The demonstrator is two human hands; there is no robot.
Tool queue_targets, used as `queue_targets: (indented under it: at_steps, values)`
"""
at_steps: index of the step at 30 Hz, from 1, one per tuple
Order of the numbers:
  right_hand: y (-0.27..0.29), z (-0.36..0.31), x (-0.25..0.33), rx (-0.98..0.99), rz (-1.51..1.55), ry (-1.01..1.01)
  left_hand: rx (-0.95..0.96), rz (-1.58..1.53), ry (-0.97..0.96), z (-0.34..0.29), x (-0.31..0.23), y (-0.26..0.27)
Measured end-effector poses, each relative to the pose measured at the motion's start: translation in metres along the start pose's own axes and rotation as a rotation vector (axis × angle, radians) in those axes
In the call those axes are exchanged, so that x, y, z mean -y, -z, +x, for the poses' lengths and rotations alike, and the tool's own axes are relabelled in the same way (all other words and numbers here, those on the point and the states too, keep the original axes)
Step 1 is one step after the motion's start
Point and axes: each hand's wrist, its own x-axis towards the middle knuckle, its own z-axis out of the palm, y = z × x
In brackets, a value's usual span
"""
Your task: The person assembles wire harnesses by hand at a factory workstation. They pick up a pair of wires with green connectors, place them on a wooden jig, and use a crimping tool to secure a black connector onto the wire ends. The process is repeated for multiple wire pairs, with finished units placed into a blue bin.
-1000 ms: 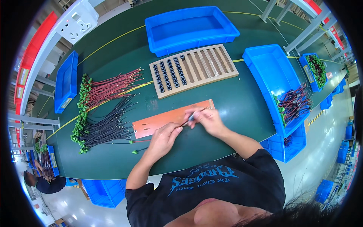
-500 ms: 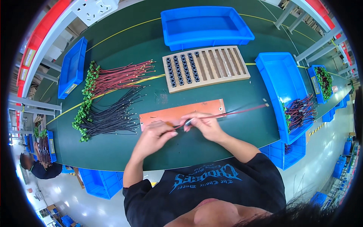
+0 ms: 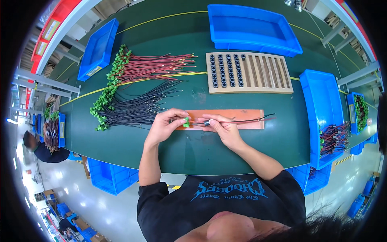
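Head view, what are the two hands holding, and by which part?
Left hand: the thin red and black wires, by their small green plastic connector. Right hand: the short black cylinder around those wires.

Workshop interior, daily-use fittings

Workbench point(image 3: 278, 141): dark green top, crossed by yellow lines point(image 3: 161, 19). Floor point(image 3: 100, 205): pale grey, glossy, with bright patches of reflected light. Hazard tape point(image 3: 343, 159): black-and-yellow stripes, on the floor at right. Metal framing: pale grey, left frame point(image 3: 60, 34) and right frame point(image 3: 358, 73), each with red edging.
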Motion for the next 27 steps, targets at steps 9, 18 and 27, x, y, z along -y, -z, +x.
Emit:
queue_targets:
  at_steps: [9,18,27]
  values:
    - [-0.005,0.009,-0.007,-0.051,-0.089,-0.013,-0.181,0.359,-0.154,0.004,0.006,0.000]
    - [-0.003,0.015,-0.002,-0.056,-0.109,-0.041,-0.197,0.396,-0.124,0.005,0.012,0.008]
    - [0.000,0.015,-0.003,-0.063,-0.097,-0.034,-0.150,0.450,-0.127,0.004,0.004,0.008]
